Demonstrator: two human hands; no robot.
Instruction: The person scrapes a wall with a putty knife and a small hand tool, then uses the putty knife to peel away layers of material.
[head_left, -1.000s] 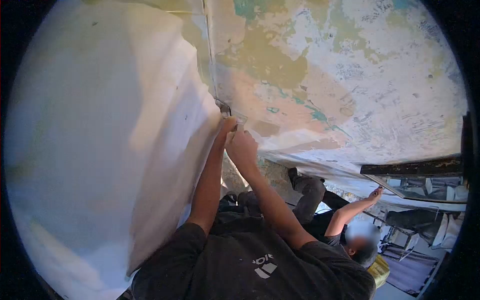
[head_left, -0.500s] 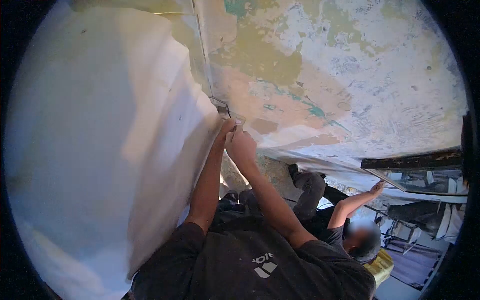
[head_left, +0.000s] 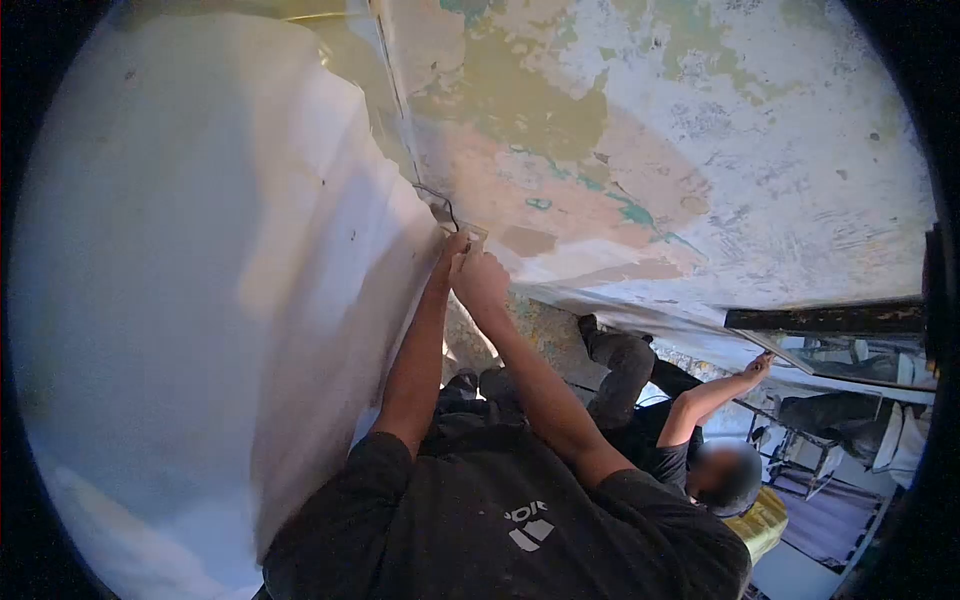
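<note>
My left hand (head_left: 456, 246) is closed in a pinch at the corner where two walls meet. Right beside it, the fingers of my right hand (head_left: 480, 282) are closed too, with the thumb pointing up along them. What each hand grips is too small and too covered to make out. A dark cable (head_left: 453, 211) curves down from the corner to my fingertips. Just behind the fingers, a small pale flat square piece (head_left: 478, 232) shows against the wall, partly covered by them.
A smooth whitish wall (head_left: 170, 300) rises close on my left. The facing wall (head_left: 740, 170) has patchy, peeling paint. At lower right a co-worker (head_left: 690, 410) reaches one hand (head_left: 760, 365) to the frame of a window (head_left: 850, 360). Something yellow (head_left: 757, 522) is behind them.
The view has shifted slightly. My hands stay together at the same spot by the cable, with the right thumb and fingers moved a little. The co-worker's arm stays raised at the frame.
</note>
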